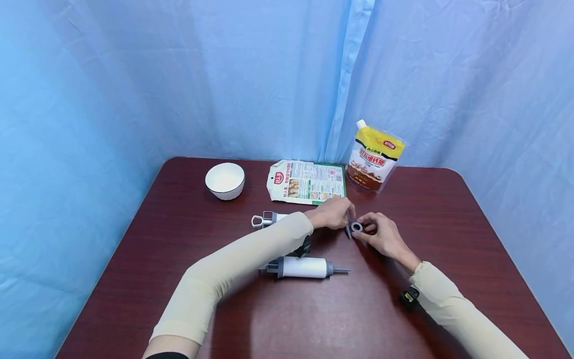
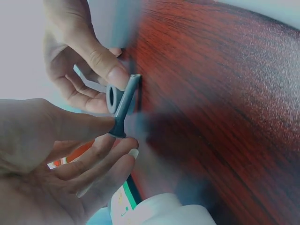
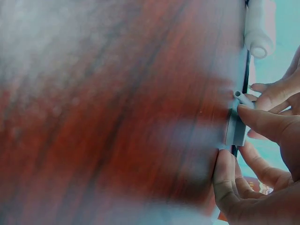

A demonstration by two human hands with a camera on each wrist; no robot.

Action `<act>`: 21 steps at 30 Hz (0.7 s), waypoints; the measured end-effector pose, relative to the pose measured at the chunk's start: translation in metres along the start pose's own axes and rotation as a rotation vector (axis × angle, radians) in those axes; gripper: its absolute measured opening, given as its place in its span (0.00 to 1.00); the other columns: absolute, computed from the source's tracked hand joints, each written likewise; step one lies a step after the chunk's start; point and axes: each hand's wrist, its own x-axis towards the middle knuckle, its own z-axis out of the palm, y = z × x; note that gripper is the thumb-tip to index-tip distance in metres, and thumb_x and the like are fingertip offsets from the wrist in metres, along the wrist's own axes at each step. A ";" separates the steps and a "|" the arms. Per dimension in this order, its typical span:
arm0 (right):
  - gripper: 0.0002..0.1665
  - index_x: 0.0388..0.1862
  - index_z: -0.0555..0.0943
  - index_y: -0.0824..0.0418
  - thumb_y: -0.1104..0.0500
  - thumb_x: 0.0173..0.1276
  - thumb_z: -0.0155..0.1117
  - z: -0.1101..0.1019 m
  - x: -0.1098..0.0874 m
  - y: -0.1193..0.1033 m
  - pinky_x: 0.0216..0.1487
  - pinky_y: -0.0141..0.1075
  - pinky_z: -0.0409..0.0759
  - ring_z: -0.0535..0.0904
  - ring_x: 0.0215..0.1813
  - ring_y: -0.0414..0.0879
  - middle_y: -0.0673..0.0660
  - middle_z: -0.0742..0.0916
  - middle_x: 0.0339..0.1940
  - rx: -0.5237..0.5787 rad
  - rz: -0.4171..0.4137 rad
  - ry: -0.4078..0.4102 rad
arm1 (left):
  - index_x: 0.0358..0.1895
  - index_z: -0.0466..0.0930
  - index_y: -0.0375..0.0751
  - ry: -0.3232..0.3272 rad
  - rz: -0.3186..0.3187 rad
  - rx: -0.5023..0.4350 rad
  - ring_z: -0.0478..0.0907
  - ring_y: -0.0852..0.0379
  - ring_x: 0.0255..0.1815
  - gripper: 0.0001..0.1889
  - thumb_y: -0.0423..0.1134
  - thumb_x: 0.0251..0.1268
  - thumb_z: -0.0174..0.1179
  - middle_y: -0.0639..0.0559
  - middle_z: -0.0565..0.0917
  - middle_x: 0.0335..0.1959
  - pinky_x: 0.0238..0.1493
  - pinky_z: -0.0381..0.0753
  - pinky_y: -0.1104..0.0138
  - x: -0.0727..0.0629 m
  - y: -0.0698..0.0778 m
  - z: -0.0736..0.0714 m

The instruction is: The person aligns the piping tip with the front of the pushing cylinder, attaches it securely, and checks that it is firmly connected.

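My left hand [image 1: 335, 212] pinches a slim grey nozzle [image 2: 125, 104], a tapered tube with a flared end, between thumb and fingers. Facing it, my right hand [image 1: 381, 233] holds a thick grey ring [image 3: 236, 129] between thumb and fingertips, low over the dark red table. In the left wrist view the nozzle crosses in front of the ring; whether they touch I cannot tell. Nearer the front lies a white piping syringe [image 1: 305, 268] with grey ends and a thin tip. A second syringe [image 1: 281, 217] is mostly hidden behind the left forearm.
A white bowl [image 1: 224, 192] stands at the back left of the table [image 1: 170, 239]. Behind the left hand lies a flat printed packet [image 1: 309, 182]. A yellow and brown spouted pouch [image 1: 374, 162] stands at the back right, before blue curtains [image 1: 260, 85].
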 end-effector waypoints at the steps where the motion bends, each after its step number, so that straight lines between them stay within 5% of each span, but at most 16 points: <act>1: 0.20 0.52 0.84 0.66 0.60 0.65 0.78 0.000 0.000 0.000 0.51 0.52 0.87 0.88 0.47 0.58 0.67 0.85 0.49 -0.002 -0.001 0.001 | 0.55 0.88 0.42 0.004 0.002 -0.003 0.85 0.60 0.42 0.16 0.27 0.67 0.62 0.50 0.91 0.44 0.44 0.80 0.75 0.000 0.000 -0.001; 9: 0.19 0.52 0.83 0.64 0.58 0.66 0.77 0.002 0.000 0.001 0.51 0.49 0.88 0.90 0.48 0.57 0.67 0.88 0.50 0.012 0.042 -0.002 | 0.52 0.90 0.38 0.014 0.024 -0.047 0.86 0.58 0.43 0.13 0.28 0.69 0.63 0.48 0.92 0.45 0.45 0.81 0.75 -0.007 -0.001 -0.004; 16: 0.20 0.52 0.84 0.63 0.54 0.67 0.76 0.002 -0.001 -0.001 0.45 0.33 0.85 0.91 0.45 0.51 0.63 0.92 0.45 0.030 0.116 0.002 | 0.48 0.91 0.37 0.018 0.059 -0.089 0.88 0.58 0.42 0.09 0.31 0.69 0.66 0.47 0.93 0.42 0.43 0.81 0.76 -0.013 -0.003 -0.006; 21: 0.22 0.57 0.83 0.63 0.52 0.71 0.73 0.000 -0.004 0.000 0.48 0.41 0.88 0.91 0.48 0.53 0.64 0.91 0.49 0.050 0.095 -0.009 | 0.48 0.91 0.37 0.041 0.051 -0.121 0.87 0.57 0.45 0.09 0.34 0.69 0.68 0.47 0.92 0.44 0.45 0.82 0.75 -0.018 -0.006 -0.012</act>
